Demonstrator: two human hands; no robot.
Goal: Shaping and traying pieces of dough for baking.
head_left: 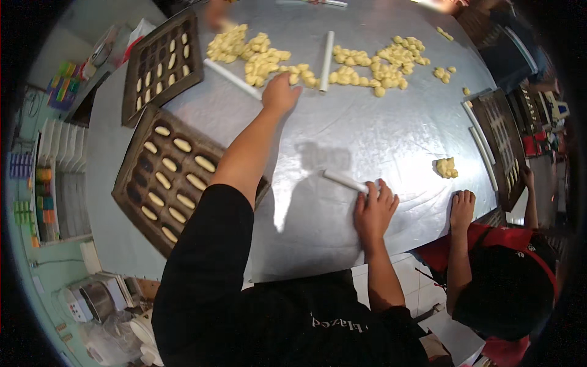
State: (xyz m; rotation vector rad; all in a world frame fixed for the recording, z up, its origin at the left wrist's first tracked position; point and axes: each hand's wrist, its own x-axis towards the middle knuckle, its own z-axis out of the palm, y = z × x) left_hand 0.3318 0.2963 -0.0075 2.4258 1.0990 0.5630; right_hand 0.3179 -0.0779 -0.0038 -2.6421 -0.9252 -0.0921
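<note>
My left hand reaches across the metal table to a cluster of pale yellow dough pieces, thumb apart from its fingers at the cluster's near edge, beside a white rod. Another white rod stands out between two clusters, lying crosswise. My right hand grips the end of a short white rolling rod near the front. A small dough lump sits right of it. Below my left forearm, a dark tray holds several long shaped dough pieces in its hollows.
A second filled tray is at the upper left. A co-worker's hand rests at the right front edge, the person in black and red beside me. More rods and a tray line the right edge. Another hand is at the back.
</note>
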